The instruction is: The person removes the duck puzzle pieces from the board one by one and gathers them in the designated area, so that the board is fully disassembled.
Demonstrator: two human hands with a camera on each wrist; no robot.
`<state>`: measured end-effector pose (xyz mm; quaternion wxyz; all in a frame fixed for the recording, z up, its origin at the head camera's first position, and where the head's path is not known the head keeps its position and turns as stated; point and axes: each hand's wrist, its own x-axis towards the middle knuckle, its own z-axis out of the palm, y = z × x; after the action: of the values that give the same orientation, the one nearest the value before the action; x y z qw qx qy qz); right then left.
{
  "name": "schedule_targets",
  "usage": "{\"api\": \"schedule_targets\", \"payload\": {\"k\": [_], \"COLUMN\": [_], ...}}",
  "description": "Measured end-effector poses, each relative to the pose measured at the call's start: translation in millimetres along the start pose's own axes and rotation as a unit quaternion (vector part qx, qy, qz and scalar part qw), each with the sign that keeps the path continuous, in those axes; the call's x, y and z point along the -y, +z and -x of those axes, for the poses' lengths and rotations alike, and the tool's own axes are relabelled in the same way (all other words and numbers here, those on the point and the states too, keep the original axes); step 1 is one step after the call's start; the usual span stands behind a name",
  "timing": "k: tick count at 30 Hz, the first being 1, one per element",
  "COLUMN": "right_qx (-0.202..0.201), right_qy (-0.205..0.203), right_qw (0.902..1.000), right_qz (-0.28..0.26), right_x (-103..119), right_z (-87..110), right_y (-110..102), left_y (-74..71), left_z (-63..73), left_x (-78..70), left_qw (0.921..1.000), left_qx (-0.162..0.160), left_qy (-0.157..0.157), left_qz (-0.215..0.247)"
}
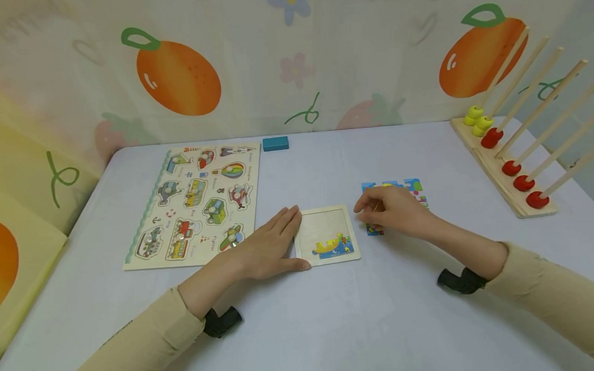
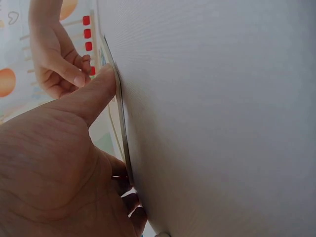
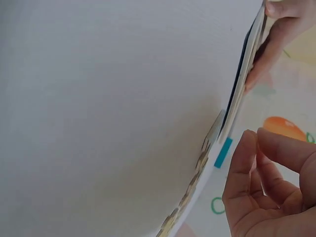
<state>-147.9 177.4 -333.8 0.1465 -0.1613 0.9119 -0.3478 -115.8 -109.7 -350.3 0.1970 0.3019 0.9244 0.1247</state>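
A small square wooden puzzle tray [image 1: 324,209] lies on the table. Joined blue and yellow puzzle pieces [image 1: 337,247] fill its lower right part. My left hand [image 1: 265,247] rests along the tray's left side with straight fingers, its thumb at the near left corner. Just right of the tray hovers my right hand [image 1: 393,211], fingers loosely bent. No piece shows between its thumb and index fingertip in the right wrist view. Beneath and behind that hand lie several colourful loose puzzle pieces [image 1: 413,185], partly hidden by it.
A large knob-puzzle board [image 1: 203,205] with vehicle pictures lies at the left. A blue block [image 1: 276,144] sits at the back edge. On the right stands a wooden peg rack [image 1: 506,184] with red and yellow beads. Patterned cloth hangs behind.
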Motion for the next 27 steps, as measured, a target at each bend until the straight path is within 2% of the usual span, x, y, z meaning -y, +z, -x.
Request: {"api": "schedule_targets", "payload": {"k": [8,13,19,27], "right_qx": [0.022,0.034,0.049,0.073], "right_qy": [-0.014,-0.037,-0.065,-0.078], "right_qw": [0.9997,0.9987,0.9967,0.9943], "right_qz": [-0.005,-0.005,0.007,-0.008], "right_x": [9.4,16.8,22.1,32.5], "right_z": [-5.2,-6.9,-9.9,-10.5], "right_y": [10.3,16.8,24.5,32.4], "left_y": [0.6,1.4,1.4,0.9], "left_z": [-0.4,-1.6,-1.7,-0.6], "left_x": [0.7,1.9,2.0,1.8], "left_qw": [1.0000,0.9999,1.0000,1.0000], "left_qx": [0.003,0.010,0.006,0.001], "left_qy": [0.000,-0.008,-0.004,-0.002], "left_qz": [-0.001,-0.004,0.001,0.000]}}
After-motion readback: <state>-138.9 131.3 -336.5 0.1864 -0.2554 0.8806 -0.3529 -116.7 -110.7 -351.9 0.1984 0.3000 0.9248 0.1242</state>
